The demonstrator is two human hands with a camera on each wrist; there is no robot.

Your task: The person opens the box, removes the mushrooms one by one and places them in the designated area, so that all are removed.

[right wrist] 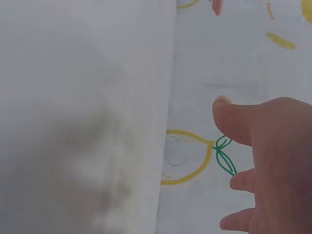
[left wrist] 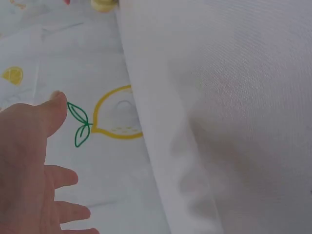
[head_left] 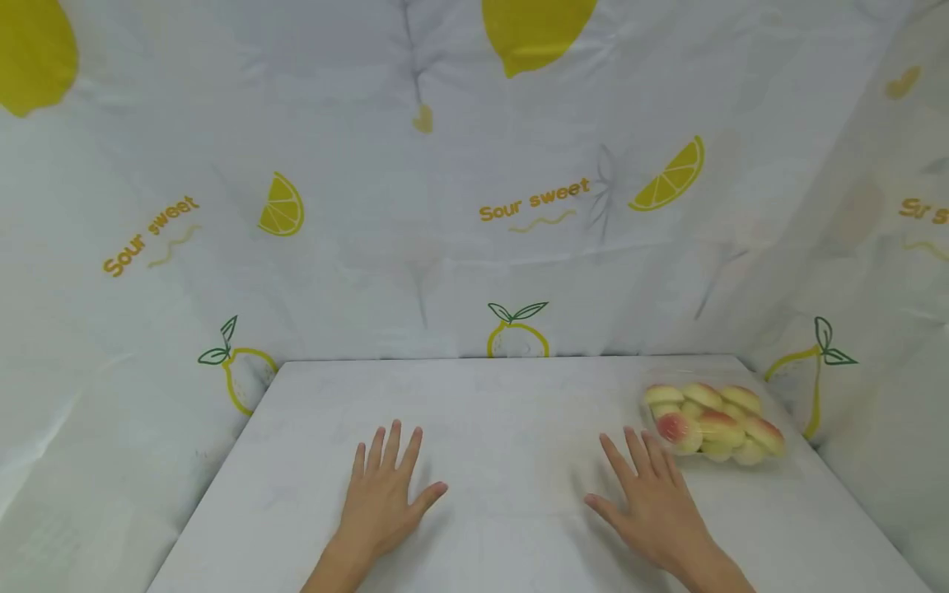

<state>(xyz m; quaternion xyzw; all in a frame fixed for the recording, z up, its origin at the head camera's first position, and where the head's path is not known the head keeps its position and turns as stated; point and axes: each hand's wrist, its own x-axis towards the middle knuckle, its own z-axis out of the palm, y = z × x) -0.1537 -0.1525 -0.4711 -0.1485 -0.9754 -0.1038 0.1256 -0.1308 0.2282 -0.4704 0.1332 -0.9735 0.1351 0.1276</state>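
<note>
A left hand (head_left: 380, 501) spreads its fingers above the worktop (head_left: 504, 428), left of the middle, thumb angled out toward the opposite hand and grasp vacant. Facing it, a right hand (head_left: 656, 509) is spread the same way, its thumb pointing inward and its fingers toward the back edge; soft shadows (head_left: 411, 539) fall on the white surface below the pair. Just beyond the right fingertips sits a clear pack (head_left: 700, 376) of mushroom-shaped pieces (head_left: 719, 427), pale yellow with pinkish-red tops, near the worktop's back right corner. Whether those fingertips touch the pack cannot be told. The left hand is well apart from it. Past the back edge and along both sides hangs a white cloth (head_left: 356, 280), printed with solid yellow lemons (head_left: 537, 33), cut slices (head_left: 283, 206), orange "Sour sweet" lettering (head_left: 535, 200) and outlined lemons (head_left: 517, 339) topped by green leaves.
</note>
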